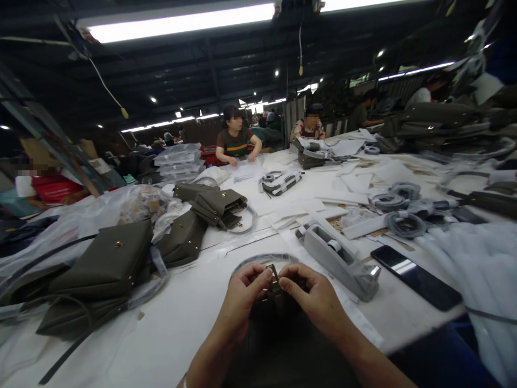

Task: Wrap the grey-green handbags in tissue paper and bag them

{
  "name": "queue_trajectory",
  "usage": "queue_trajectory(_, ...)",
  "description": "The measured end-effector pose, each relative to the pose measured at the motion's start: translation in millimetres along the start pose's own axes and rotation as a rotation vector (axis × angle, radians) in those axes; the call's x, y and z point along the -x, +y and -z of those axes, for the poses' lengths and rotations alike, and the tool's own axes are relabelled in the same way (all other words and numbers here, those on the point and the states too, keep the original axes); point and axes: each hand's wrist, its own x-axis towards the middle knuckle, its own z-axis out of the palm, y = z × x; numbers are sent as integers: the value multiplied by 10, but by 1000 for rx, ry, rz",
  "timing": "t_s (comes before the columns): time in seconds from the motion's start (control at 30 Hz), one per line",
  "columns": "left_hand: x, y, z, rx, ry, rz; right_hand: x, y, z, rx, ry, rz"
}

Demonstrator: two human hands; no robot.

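A dark olive handbag (283, 350) stands at the table's near edge, close to my body. Its strap carries a small gold-toned buckle (272, 269), which rises between my two hands. My left hand (240, 296) pinches the buckle's left side between thumb and fingers. From the other side, my right hand (317, 293) is closed with thumb and forefinger at the strap end by the buckle; its other fingers curl behind. Behind the hands arches the bag's handle (264, 258), wrapped in see-through plastic. The lower part of the bag lies in shadow.
A grey tape dispenser (339, 258) and a black phone (416, 276) lie to the right, near wrapped strap coils (404, 223). Several olive bags (109, 258) lie left. Across the white table (173, 312), a person (237, 137) handles plastic sheets.
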Motion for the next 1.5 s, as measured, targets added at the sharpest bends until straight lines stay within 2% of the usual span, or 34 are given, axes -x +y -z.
queue_trajectory(0.3, -262, -36, -2, -14, -159, 73, -57, 110, 32, -133, 11, -96)
queue_trajectory(0.53, -583, -103, -150, -44, -291, 127, -80, 300, 75, -283, 150, -115)
queue_trajectory(0.7, -738, -176, -160, -54, -270, 128, -40, 476, 142, 44, 441, 21)
queue_trajectory(0.8, -767, -210, -159, -48, -241, 96, 47, 494, 159, 332, 568, 242)
queue_trajectory(0.9, -773, -242, -167, -35, -224, 52, 115, 459, 145, 597, 569, 472)
queue_trajectory(1.0, -780, -265, -158, -26, -216, 14, 109, 434, 104, 751, 545, 571)
queue_trajectory(1.23, -824, -324, -72, -17, -223, -42, 2, 441, -17, 814, 411, 586)
queue_trajectory(1.5, -825, -406, -25, 16, -196, -77, 16, 480, -47, 871, 397, 645)
